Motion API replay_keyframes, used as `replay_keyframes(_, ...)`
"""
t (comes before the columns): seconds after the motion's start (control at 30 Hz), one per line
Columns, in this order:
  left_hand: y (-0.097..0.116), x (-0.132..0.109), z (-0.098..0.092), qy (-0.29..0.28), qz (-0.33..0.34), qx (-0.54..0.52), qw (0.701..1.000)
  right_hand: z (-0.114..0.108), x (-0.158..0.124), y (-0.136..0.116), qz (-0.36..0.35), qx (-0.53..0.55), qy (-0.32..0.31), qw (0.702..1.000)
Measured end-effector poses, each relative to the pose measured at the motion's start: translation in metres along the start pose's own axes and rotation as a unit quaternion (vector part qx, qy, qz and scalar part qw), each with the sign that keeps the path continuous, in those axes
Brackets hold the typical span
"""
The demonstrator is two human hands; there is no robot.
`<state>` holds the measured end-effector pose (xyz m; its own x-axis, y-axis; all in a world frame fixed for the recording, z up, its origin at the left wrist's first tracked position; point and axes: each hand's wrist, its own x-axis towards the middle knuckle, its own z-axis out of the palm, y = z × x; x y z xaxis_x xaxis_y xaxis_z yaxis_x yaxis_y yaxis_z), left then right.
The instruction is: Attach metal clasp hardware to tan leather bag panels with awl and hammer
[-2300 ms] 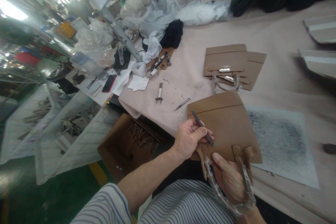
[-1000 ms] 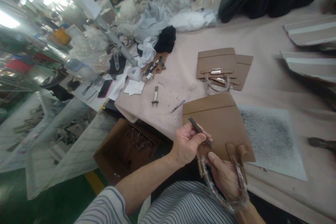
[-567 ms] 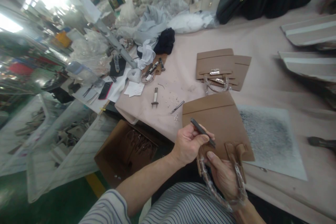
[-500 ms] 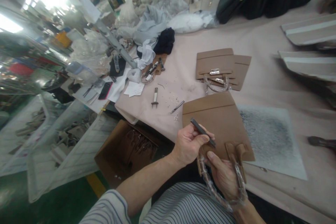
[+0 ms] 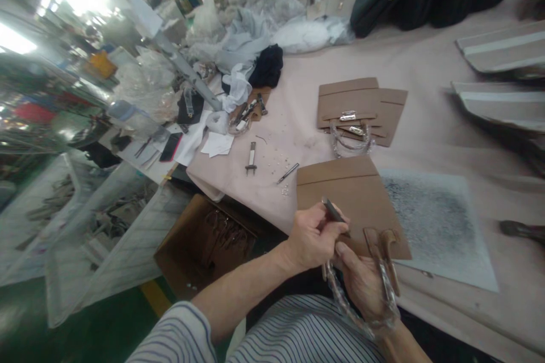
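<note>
A brown leather bag panel lies near the table's front edge, with a plastic-wrapped handle hanging from its strap tabs. My left hand is closed round a dark, flat bar-shaped tool, its lower end down at the panel near the base of a handle tab. Through the handle loop reaches my right hand, gripping the panel's near edge with the thumb on top. My fingers hide the tool's tip and the spot under it.
Further back lie more brown panels with wrapped handles. A metal pen-like tool, small loose bits and a pronged tool are to the left. A stained sheet is at the right. Below the table edge stands a cardboard box.
My left hand has shifted slightly right, and the top of the bar tool has swung right with it. The panel's far edge has dipped a little. My right hand keeps its hold.
</note>
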<state>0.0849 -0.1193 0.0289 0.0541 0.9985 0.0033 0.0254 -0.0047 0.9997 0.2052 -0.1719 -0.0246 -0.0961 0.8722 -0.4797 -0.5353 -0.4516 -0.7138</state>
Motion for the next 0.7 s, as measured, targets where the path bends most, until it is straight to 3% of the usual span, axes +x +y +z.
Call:
replay_keyframes(0.1,-0.002,0.008,-0.003,0.003,-0.066,-0.108,0.992,0.008,-0.001,-0.006,0.009,0.017,0.036,0.999)
replay_keyframes(0.17,-0.003,0.01,-0.006,0.015,-0.071,-0.137,0.988,0.013,-0.002,-0.01,0.018,0.01,0.046,0.999)
replay_keyframes(0.7,-0.013,0.004,-0.014,0.034,-0.042,-0.118,0.992,0.021,0.0,-0.006,0.027,0.016,0.062,0.998)
